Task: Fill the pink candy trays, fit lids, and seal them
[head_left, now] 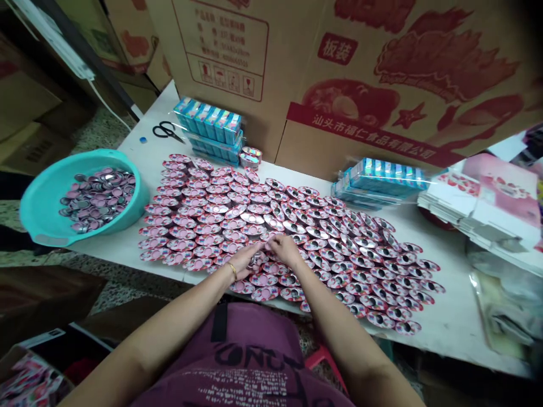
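Note:
Rows of oval-topped red and pink printed cartons stand close together on the table. Those on the left have pink round discs in their tops, while many on the right show dark round holes. My left hand, with a gold bracelet at its wrist, is over the middle of the rows, its fingers curled around what look like small round silvery tins. Close beside it, my right hand has its fingertips pinched together near the left fingertips. Whatever lies in that pinch is hidden.
A turquoise basin of small pink and silver round tins sits at the left. Behind the rows are black scissors, blue wrapped packs, more blue packs and a large cardboard box. Flat printed cartons are stacked right.

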A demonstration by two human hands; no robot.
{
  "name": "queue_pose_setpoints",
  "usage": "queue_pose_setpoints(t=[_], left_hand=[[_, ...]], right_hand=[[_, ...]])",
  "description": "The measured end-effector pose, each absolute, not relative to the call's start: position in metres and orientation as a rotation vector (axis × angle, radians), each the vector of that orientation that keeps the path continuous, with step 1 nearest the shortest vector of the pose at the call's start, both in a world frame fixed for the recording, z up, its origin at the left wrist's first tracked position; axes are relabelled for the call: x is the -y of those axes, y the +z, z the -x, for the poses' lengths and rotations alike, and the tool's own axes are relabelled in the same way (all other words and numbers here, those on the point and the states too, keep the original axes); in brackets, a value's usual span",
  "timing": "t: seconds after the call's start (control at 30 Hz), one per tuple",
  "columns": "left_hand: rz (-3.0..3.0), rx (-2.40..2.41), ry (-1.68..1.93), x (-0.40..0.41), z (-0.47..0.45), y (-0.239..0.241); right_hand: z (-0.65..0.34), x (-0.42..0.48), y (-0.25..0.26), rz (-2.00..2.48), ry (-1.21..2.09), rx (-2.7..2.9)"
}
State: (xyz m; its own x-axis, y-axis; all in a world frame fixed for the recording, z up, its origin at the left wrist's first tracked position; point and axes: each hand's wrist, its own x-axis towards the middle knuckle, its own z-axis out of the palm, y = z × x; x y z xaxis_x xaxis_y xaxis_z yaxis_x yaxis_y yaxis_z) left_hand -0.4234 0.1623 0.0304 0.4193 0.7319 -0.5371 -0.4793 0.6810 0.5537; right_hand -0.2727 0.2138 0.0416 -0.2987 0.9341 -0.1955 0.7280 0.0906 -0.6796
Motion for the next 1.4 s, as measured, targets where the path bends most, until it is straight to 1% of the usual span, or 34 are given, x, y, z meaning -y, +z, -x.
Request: queue_pose_setpoints(t=[0.1, 0.27, 0.4, 0.57, 0.7, 0.77, 0.83, 0.9, 0.93, 0.97, 1.03, 1.1, 1.17, 1.3, 1.37, 1.4], left_hand=[[-0.280, -0.836, 0.839, -0.164, 0.440, 0.033], [-0.252, -0.880, 0.910, -0.162, 0.460, 0.032], [-0.248, -0.853, 0.895, -0.167, 0.456, 0.034], [-0.231, -0.746, 0.878, -0.180, 0.439, 0.040], [-0.183, -0.696, 0.811, -0.188, 0.432, 0.039], [-0.193, -0.709, 0.798, -0.189, 0.431, 0.038], [-0.234, -0.722, 0.807, -0.188, 0.430, 0.038], [-0.265, -0.726, 0.822, -0.186, 0.428, 0.040], [-0.274, -0.727, 0.815, -0.184, 0.426, 0.040], [-0.283, -0.734, 0.788, -0.182, 0.423, 0.041], [-0.325, -0.762, 0.693, -0.178, 0.418, 0.040], [-0.398, -0.807, 0.610, -0.176, 0.413, 0.038], [-0.438, -0.856, 0.610, -0.176, 0.409, 0.036], [-0.358, -0.885, 0.655, -0.181, 0.412, 0.036], [-0.305, -0.865, 0.619, -0.182, 0.414, 0.037], [-0.284, -0.854, 0.603, -0.182, 0.415, 0.037]], right_hand=[[0.261, -0.239, 0.047, 1.946, 0.697, 2.047], [0.225, -0.252, 0.050, 2.252, 0.467, 2.149], [0.222, -0.254, 0.045, 2.491, 0.392, 2.181], [0.223, -0.268, 0.043, 2.638, 0.488, 2.171], [0.221, -0.257, 0.050, 2.509, 0.436, 2.170], [0.229, -0.242, 0.055, 2.255, 0.452, 2.131], [0.243, -0.226, 0.059, 1.832, 0.651, 2.143], [0.259, -0.214, 0.060, 1.394, 0.986, 2.146], [0.266, -0.210, 0.059, 1.247, 1.161, 2.105], [0.270, -0.208, 0.057, 1.164, 1.313, 2.035], [0.274, -0.205, 0.051, 1.153, 1.541, 1.859], [0.270, -0.204, 0.043, 1.238, 1.637, 1.727], [0.262, -0.205, 0.037, 1.345, 1.573, 1.664], [0.244, -0.212, 0.043, 1.561, 1.222, 1.434], [0.242, -0.210, 0.052, 1.561, 1.109, 1.461], [0.244, -0.207, 0.057, 1.511, 1.075, 1.564]])
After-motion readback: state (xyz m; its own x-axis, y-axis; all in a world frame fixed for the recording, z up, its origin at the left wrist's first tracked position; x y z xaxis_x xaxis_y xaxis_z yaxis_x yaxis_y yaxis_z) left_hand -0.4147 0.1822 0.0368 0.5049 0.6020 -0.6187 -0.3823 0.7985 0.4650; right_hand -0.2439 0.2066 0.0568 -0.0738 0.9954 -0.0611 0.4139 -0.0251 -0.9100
